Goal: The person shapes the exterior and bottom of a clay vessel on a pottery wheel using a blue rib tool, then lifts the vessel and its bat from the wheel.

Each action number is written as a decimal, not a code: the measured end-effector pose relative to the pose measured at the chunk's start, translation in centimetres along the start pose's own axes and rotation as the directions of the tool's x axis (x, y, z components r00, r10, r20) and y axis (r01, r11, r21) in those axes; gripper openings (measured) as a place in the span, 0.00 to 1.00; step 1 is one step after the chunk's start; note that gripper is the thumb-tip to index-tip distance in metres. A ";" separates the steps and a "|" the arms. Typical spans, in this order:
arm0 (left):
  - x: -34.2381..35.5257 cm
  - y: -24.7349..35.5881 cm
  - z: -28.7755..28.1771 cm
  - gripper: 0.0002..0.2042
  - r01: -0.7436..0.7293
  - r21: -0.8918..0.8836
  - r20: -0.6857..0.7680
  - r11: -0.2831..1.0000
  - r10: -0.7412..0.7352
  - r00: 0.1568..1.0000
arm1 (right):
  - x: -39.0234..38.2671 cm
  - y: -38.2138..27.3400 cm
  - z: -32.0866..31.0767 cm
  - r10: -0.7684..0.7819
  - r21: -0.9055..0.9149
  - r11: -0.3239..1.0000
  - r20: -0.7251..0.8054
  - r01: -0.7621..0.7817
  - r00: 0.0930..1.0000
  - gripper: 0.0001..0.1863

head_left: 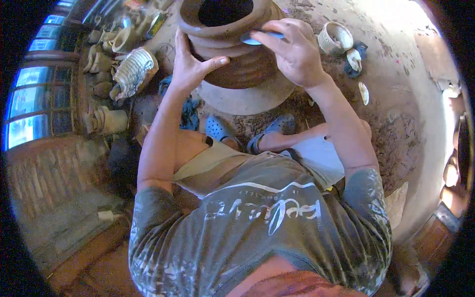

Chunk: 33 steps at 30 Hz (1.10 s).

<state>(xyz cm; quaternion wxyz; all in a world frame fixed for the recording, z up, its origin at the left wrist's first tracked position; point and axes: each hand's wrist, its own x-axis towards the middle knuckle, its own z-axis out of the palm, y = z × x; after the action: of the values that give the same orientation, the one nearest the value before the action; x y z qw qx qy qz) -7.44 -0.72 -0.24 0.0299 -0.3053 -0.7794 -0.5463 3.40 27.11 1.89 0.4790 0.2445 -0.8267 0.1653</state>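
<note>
Clearly, in the head view, the wet brown clay pot (232,49) sits at twelve o'clock on a pale round base (247,99), right in front of the person's feet in blue clogs (217,128). The left hand (190,67) lies spread against the pot's near wall at about nine o'clock of the vessel, thumb stretched out along the shoulder. The right hand (292,52) is curled over the rim's near edge at about three o'clock, its fingers pinching a small blue scraper (260,37) flat against the band just under the lip.

As a judgement: the wall looks soft and freshly ribbed, so too hard a press from the scraper could gouge the band or push the lip out of round, the more so if the left hand gives no counter-support opposite it. The spread thumb could itself leave a dent in the shoulder. A slip of the blade upward might nick the rim.

Around it, at ten o'clock, a heap of pale clay pieces and a ribbed jar (133,72) lie on the earthen floor; at one o'clock stands a small bowl (335,37), with a dark rag (358,59) just beside it. A knee or clog shifting forward could jolt the base
</note>
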 end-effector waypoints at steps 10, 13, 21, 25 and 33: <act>0.4 -0.1 -0.9 0.70 -0.013 0.172 0.042 0.985 0.005 0.999 | -2.4 -1.0 0.0 -0.022 0.063 0.998 0.079 0.017 0.997 0.25; 0.3 -0.2 -0.8 0.70 0.000 0.076 0.051 0.997 -0.004 0.999 | -1.6 -0.8 0.3 -0.053 0.032 0.998 0.047 0.052 0.997 0.25; 0.1 0.0 -0.9 0.67 -0.027 0.121 0.066 0.992 0.019 0.998 | -2.0 -1.3 1.0 -0.013 0.076 0.997 0.060 0.008 0.998 0.23; 0.2 1.0 -0.4 0.68 0.024 -0.050 0.072 0.998 -0.020 0.997 | -1.5 -1.8 0.4 0.023 0.094 0.995 0.104 -0.033 0.994 0.20; 0.7 -0.5 -1.3 0.66 -0.014 0.081 0.090 0.997 0.007 0.996 | -3.9 -2.3 -0.8 -0.015 0.126 0.992 0.133 -0.002 0.991 0.19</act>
<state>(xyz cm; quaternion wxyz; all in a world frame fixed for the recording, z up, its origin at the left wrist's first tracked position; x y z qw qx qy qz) -8.57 -1.63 0.12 0.0101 -0.3321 -0.8000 -0.4997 6.89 26.55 -0.99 0.4068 0.2875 -0.8440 0.1990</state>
